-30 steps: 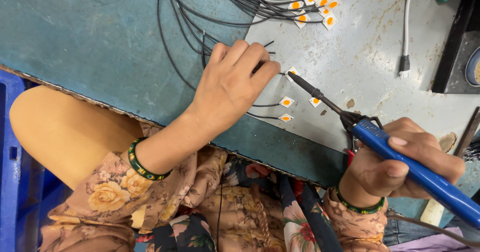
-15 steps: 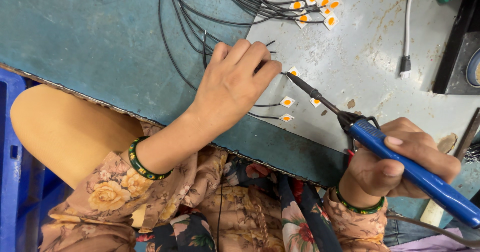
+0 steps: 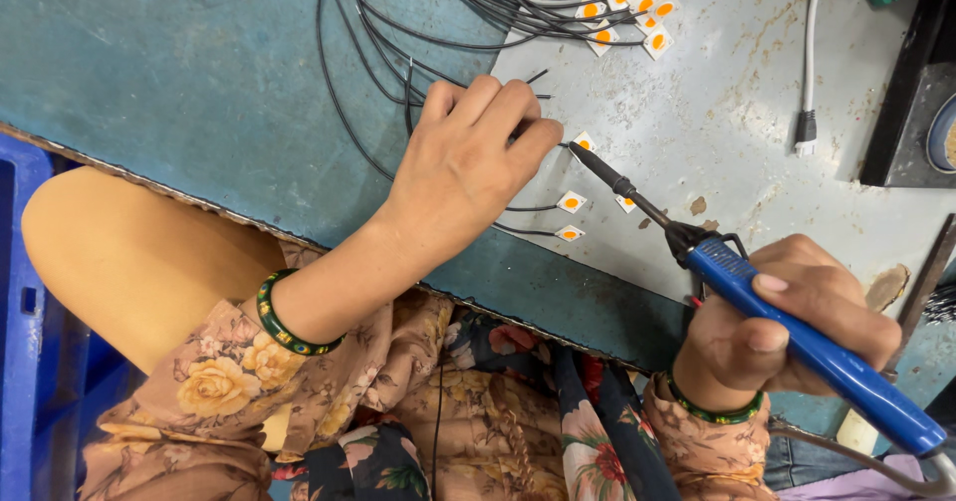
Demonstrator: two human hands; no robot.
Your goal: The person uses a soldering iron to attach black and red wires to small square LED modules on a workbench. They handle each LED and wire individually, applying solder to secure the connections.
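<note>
Right hand (image 3: 787, 327) is gripping a blue soldering iron (image 3: 797, 337), its tip touching a small white chip (image 3: 585, 142) with an orange centre. Left hand (image 3: 468, 167) is pinching a black wire (image 3: 398, 83) right at that chip. More chips (image 3: 571, 202) are lying just beside it on the grey sheet (image 3: 747, 113).

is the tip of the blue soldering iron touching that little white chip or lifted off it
Touching, apparently. The soldering iron, gripped in the right hand, slants down so its tip meets the white chip beside the left hand fingertips.
</note>
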